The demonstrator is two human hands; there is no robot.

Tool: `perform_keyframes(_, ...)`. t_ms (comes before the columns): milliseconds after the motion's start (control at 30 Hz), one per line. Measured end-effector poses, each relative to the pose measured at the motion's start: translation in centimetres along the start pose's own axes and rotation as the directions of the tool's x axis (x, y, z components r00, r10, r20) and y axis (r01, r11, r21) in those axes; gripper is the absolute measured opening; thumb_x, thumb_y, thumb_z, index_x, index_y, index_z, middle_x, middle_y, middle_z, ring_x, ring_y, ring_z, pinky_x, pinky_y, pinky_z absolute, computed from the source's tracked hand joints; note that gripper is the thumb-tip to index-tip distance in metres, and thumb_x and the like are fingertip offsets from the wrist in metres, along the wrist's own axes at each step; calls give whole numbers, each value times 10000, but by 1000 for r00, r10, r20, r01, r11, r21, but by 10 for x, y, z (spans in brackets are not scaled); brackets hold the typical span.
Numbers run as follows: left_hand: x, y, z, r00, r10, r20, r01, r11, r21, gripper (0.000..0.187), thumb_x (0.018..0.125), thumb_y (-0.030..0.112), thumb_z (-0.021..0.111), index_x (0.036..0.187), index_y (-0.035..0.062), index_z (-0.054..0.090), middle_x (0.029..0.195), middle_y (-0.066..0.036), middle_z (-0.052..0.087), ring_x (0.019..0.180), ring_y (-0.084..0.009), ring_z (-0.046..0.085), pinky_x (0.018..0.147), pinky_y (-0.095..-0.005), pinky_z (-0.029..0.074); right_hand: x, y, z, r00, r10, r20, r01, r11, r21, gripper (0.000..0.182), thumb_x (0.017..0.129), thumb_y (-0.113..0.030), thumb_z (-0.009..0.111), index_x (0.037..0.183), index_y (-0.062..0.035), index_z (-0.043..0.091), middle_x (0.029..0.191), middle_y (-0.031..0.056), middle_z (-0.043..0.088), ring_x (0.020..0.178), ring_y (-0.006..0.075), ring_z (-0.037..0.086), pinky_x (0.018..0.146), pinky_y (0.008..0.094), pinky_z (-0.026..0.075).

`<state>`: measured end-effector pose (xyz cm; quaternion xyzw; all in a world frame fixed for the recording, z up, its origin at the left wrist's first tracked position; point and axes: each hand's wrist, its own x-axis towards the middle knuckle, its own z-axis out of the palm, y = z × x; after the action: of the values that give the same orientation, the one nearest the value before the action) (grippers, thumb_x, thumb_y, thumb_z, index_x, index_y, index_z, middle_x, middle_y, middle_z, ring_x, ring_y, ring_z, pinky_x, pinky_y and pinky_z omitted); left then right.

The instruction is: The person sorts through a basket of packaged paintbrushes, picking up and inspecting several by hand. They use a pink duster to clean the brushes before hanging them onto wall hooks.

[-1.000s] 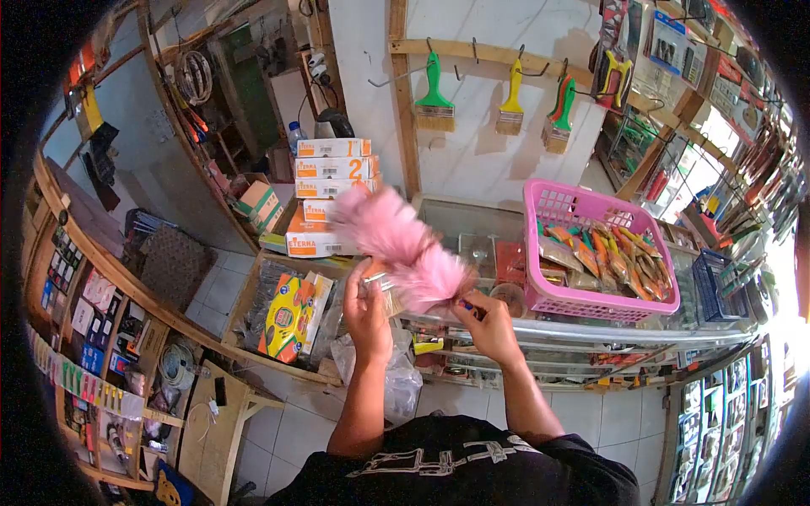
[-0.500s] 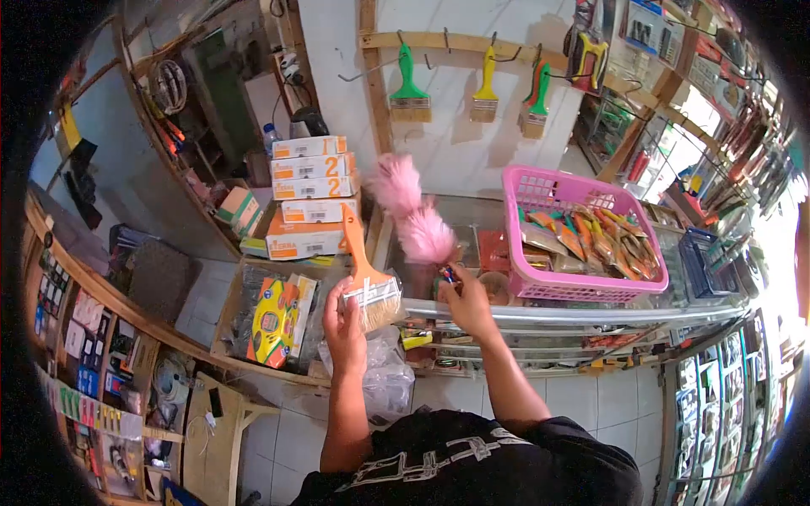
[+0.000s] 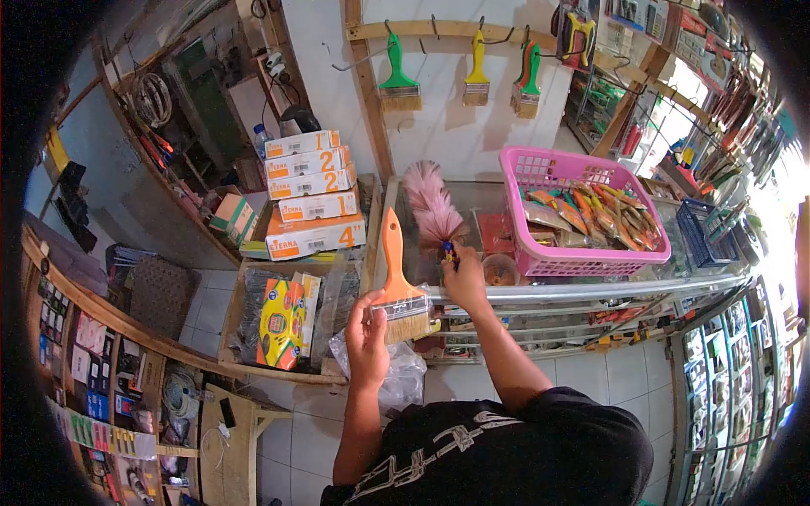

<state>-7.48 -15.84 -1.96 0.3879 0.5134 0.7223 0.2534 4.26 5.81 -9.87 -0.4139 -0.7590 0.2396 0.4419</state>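
My left hand (image 3: 368, 341) grips a wide paintbrush (image 3: 394, 253) by its metal band. The brush's orange handle points up and its pale bristles point down. In my right hand (image 3: 465, 278) is the dark handle of a pink feather duster (image 3: 434, 202), its feathers rising up and away over the glass counter (image 3: 405, 291). The duster is apart from the paintbrush, to its right. To the right of my right hand stands a pink plastic basket (image 3: 591, 261) holding several packaged paintbrushes.
Orange-and-white boxes (image 3: 312, 207) are stacked left of the counter, behind an open carton (image 3: 236, 337). Paintbrushes (image 3: 477, 76) hang on hooks along a wooden rail (image 3: 422, 30). A dark blue basket (image 3: 707, 232) sits at the counter's right end.
The paintbrush has shifted right and is more upright. The duster's feathers have swung from a blurred left lean to a steeper angle. Both hands keep their hold.
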Motion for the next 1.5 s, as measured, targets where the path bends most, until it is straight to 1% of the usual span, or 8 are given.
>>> perform_keyframes(167,-2,12,-23,1000,-8,-5,8,1000,23,311,1090,141,571,1366,-2,576,1321,-98,631,1208,-159,594,1060,-324,449,4,-16,-8,995,51,91,-46,997,-54,482,863,-118,738,1301,63,655,1176,287,635,1113,450,615,996,477,479)
perform_keyframes(300,6,10,-48,1000,-2,14,2,1000,-22,309,1090,150,573,1359,-3,576,1323,-96,628,1213,-154,589,1064,-323,444,-13,-49,-9,976,-126,-176,90,977,-195,492,862,-174,764,1302,30,682,1105,246,661,1041,408,621,983,442,491)
perform_keyframes(333,8,10,-53,1000,-8,23,9,999,-51,310,1089,151,574,1358,-3,574,1326,-95,627,1216,-153,587,1066,-323,442,-16,-62,-14,971,-165,-172,132,973,-192,460,893,-176,762,1305,16,688,1066,186,682,972,315,638,922,397,512)
perform_keyframes(433,24,17,-63,998,-7,66,12,997,-78,318,1086,148,575,1365,-5,560,1334,-89,621,1230,-152,579,1079,-317,429,-20,-114,-37,985,21,172,-70,956,284,429,925,-167,749,1307,19,689,1071,130,699,932,215,640,882,348,514)
perform_keyframes(467,30,20,-65,997,11,75,-4,996,-91,326,1085,147,576,1371,-6,550,1339,-91,618,1234,-154,577,1084,-318,424,-24,-126,-43,979,-58,195,-3,955,296,396,986,-145,707,1345,18,661,1056,65,705,943,120,627,879,309,516)
perform_keyframes(567,49,30,-64,992,51,115,-32,987,-159,352,1081,146,580,1392,-9,523,1353,-101,607,1246,-159,572,1097,-318,411,-32,-155,-51,949,-70,309,-104,852,514,411,1006,-157,719,1370,13,634,1081,86,724,992,150,669,907,326,533)
perform_keyframes(900,108,41,-38,971,73,228,17,929,-370,396,1081,134,579,1438,-11,493,1301,-73,608,1156,-99,565,1016,-273,428,-1,-191,-61,942,-93,322,-138,769,624,503,1027,-38,650,1496,-1,473,1188,57,665,1032,92,636,894,285,537)
perform_keyframes(1500,214,85,-16,939,260,225,-218,956,-195,377,1127,185,513,1453,-4,509,1238,-94,665,1132,-118,607,1031,-283,455,104,-213,-49,972,-176,153,29,744,668,428,1048,-37,607,1467,-13,529,1148,69,686,1019,104,624,901,273,511)
